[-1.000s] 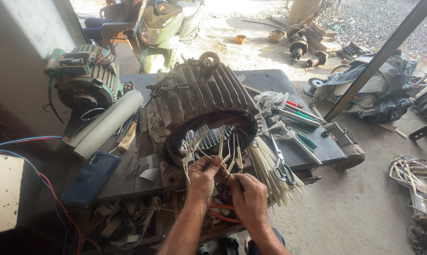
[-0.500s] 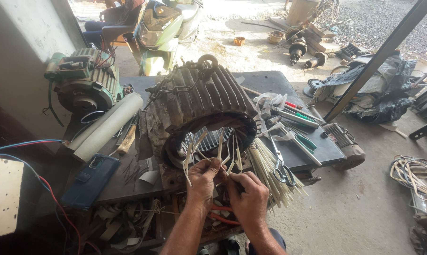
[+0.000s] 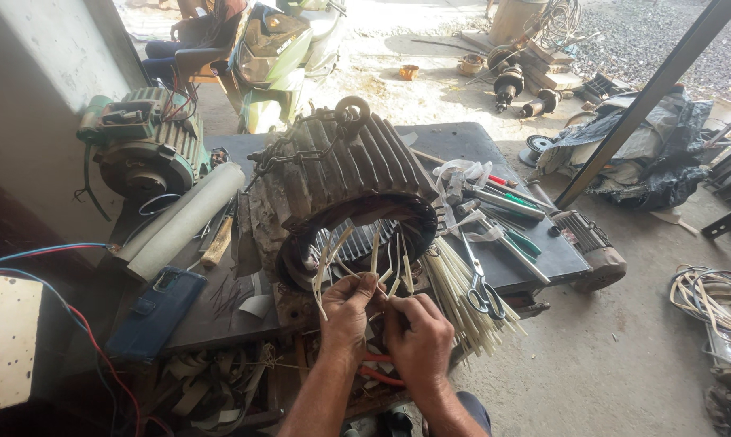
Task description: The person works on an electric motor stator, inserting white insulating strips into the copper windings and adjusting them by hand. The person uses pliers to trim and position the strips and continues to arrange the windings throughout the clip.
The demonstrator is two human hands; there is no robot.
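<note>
Head cam: both hands staying at front of stator housing (image 3: 341, 186) on surface (image 3: 462, 146), left hand (image 3: 345, 311) & right hand (image 3: 418, 340) fingers pinching pale insulation strips (image 3: 381, 267), barely shifting, so threading's continuing.

This is an open-fronted motor repair workshop. A big ribbed motor housing (image 3: 341, 186) with its windings bared lies on a dark, worn table (image 3: 462, 142), next to a smaller green motor (image 3: 143, 146), a roll of pale insulating paper (image 3: 179, 218), scissors (image 3: 480, 283) and screwdrivers (image 3: 507, 198). Rotors and other metal parts (image 3: 515, 81) lie on the dusty ground outside, and coils of cable (image 3: 709, 299) are heaped on the concrete floor.
</note>
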